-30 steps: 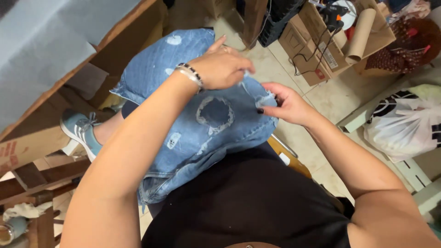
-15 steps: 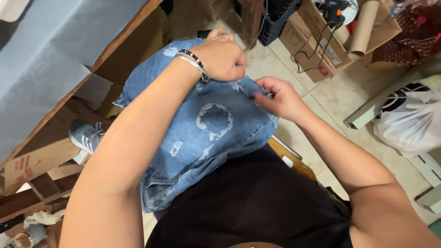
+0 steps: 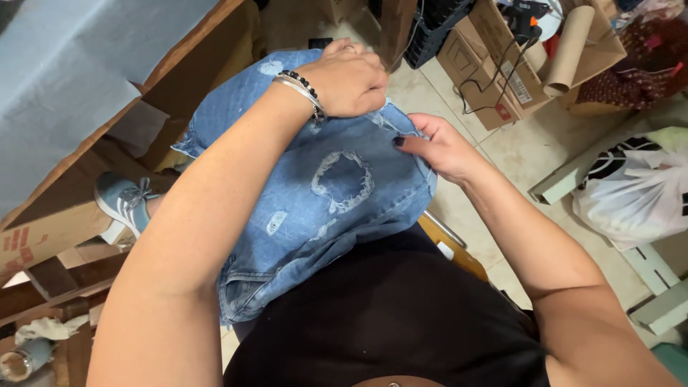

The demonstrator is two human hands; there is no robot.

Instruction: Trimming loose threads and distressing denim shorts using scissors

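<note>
Person seated, distressed blue denim garment [image 3: 315, 193] spread over the lap, a frayed round hole near its middle. Left hand [image 3: 347, 79], curled into a loose fist, pinches the denim's far edge; bead and metal bracelets [image 3: 301, 87] on that wrist. Right hand [image 3: 437, 147] grips the denim's right edge, thumb on top, fingers tucked under the cloth. Beyond the denim: cardboard box [image 3: 494, 64] with a cardboard tube [image 3: 570, 50]. Right of it, white plastic bag [image 3: 631, 197]. Left of it, a light blue sneaker [image 3: 125, 201].
</note>
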